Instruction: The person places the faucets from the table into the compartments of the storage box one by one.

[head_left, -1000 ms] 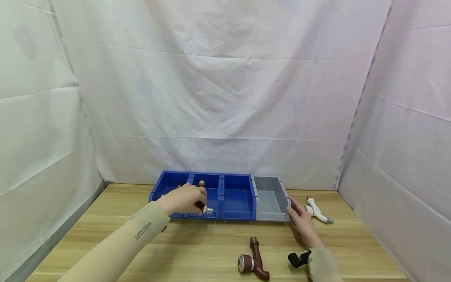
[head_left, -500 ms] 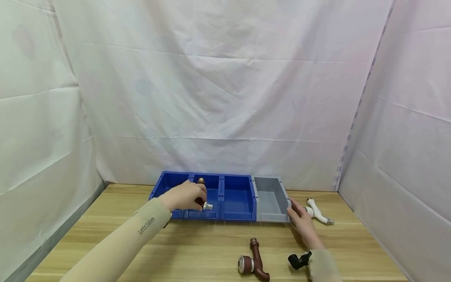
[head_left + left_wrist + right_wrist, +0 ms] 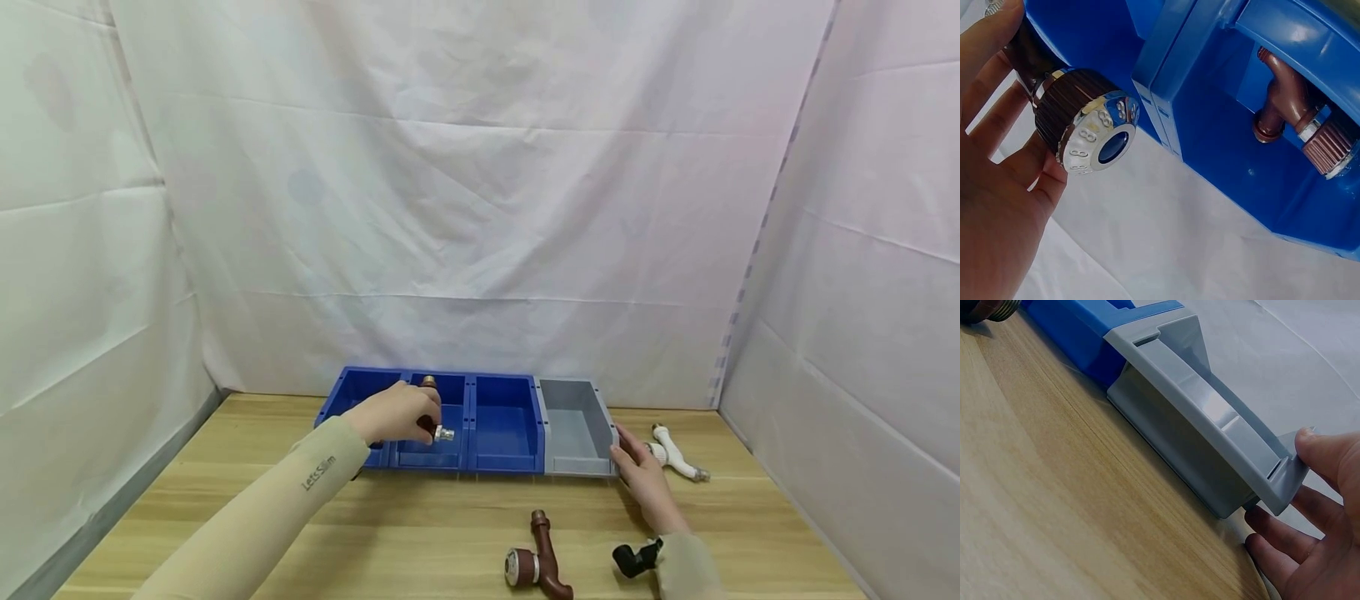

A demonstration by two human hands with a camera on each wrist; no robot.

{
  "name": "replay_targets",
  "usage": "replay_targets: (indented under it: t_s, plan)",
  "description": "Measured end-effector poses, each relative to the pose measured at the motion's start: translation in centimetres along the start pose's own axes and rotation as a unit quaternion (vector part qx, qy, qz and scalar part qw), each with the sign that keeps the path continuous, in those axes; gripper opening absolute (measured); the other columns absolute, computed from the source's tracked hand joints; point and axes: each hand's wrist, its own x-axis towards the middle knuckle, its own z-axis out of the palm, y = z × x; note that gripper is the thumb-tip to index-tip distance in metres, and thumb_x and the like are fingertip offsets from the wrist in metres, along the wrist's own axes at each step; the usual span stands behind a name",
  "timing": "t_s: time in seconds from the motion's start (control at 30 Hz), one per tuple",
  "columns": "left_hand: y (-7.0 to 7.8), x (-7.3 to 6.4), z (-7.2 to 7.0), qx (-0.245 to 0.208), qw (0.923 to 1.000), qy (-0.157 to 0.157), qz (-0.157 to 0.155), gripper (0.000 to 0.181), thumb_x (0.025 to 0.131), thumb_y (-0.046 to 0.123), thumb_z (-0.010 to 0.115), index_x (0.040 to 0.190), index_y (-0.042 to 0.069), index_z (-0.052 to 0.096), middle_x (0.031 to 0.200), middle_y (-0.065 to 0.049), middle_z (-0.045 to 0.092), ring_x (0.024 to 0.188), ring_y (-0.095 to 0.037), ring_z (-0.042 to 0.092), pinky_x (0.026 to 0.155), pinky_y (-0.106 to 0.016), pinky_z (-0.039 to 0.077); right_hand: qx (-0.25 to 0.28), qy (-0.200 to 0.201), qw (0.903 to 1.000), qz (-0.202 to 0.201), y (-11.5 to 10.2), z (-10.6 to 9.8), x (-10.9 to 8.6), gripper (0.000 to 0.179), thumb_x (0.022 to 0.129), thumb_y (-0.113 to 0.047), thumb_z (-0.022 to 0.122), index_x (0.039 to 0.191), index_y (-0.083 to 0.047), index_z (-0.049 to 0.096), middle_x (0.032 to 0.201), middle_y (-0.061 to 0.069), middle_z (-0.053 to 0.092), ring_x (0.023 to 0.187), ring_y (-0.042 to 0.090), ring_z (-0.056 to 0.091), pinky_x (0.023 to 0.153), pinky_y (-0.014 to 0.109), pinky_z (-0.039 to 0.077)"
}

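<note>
In the head view my left hand [image 3: 399,413] holds a dark brown faucet [image 3: 1054,87] over the second blue bin [image 3: 452,408]. The left wrist view shows the faucet's ribbed knob with its silver cap, while the palm hides part of the body. Another brown faucet [image 3: 1291,100] lies inside the leftmost blue bin [image 3: 1222,150]. At the right end of the row my right hand [image 3: 643,477] grips the front corner of the grey bin [image 3: 1179,456], thumb on the rim and fingers along the outer side.
On the wooden table [image 3: 420,542] a brown faucet [image 3: 546,554] lies near the front, with a black fitting [image 3: 634,558] by the right sleeve. A white faucet [image 3: 677,454] lies right of the grey bin. White cloth [image 3: 480,208] hangs behind and at both sides.
My left hand, with the faucet, has shifted slightly right and up over the second bin. My right hand stays at the grey bin's corner.
</note>
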Motion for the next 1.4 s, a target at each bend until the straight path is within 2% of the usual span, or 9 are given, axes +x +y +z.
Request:
replay_targets:
  t_s: [0.3, 0.47, 0.6, 0.93, 1.4]
  plan:
    - [-0.09, 0.05, 0.2, -0.001, 1.0, -0.005, -0.005, 0.014, 0.081, 0.027, 0.079, 0.094, 0.025, 0.074, 0.099, 0.01, 0.062, 0.09, -0.012, 0.059, 0.098, -0.056, 0.039, -0.003, 0.0, 1.0, -0.002, -0.11, 0.14, -0.15, 0.063, 0.102, -0.033, 0.051, 0.155, -0.014, 0.024, 0.157, 0.016, 0.023, 0.141, 0.026, 0.025, 0.108, 0.042, 0.027]
    - [-0.36, 0.17, 0.17, -0.007, 0.9998, -0.008, -0.018, 0.014, 0.081, 0.025, 0.08, 0.093, 0.027, 0.074, 0.101, 0.01, 0.062, 0.094, -0.013, 0.059, 0.1, -0.061, 0.034, -0.002, -0.001, 1.0, -0.005, -0.21, 0.24, -0.08, 0.062, 0.102, -0.033, 0.051, 0.155, -0.014, 0.024, 0.157, 0.015, 0.023, 0.141, 0.026, 0.025, 0.108, 0.039, 0.029]
    - [-0.43, 0.18, 0.18, -0.009, 0.9998, -0.007, -0.015, 0.014, 0.081, 0.025, 0.08, 0.093, 0.027, 0.074, 0.102, 0.01, 0.062, 0.094, -0.014, 0.06, 0.1, -0.062, 0.034, -0.003, 0.002, 1.0, -0.001, -0.29, 0.34, -0.12, 0.061, 0.102, -0.031, 0.05, 0.155, -0.014, 0.024, 0.157, 0.015, 0.024, 0.141, 0.025, 0.026, 0.107, 0.036, 0.03]
    - [-0.41, 0.18, 0.17, -0.019, 0.9997, -0.009, -0.015, 0.014, 0.081, 0.025, 0.08, 0.095, 0.026, 0.074, 0.102, 0.01, 0.062, 0.096, -0.015, 0.06, 0.101, -0.065, 0.031, 0.0, -0.002, 1.0, 0.0, -0.33, 0.42, -0.21, 0.062, 0.102, -0.031, 0.05, 0.155, -0.013, 0.023, 0.157, 0.016, 0.022, 0.141, 0.026, 0.025, 0.108, 0.042, 0.028]
    - [-0.7, 0.92, 0.45, -0.026, 0.9992, -0.016, -0.026, 0.016, 0.081, 0.026, 0.079, 0.096, 0.027, 0.074, 0.104, 0.01, 0.062, 0.1, -0.015, 0.06, 0.103, -0.065, 0.027, -0.002, 0.001, 1.0, -0.009, -0.18, 0.46, -0.17, 0.062, 0.101, -0.032, 0.052, 0.155, -0.014, 0.025, 0.157, 0.016, 0.024, 0.14, 0.027, 0.026, 0.106, 0.034, 0.033]
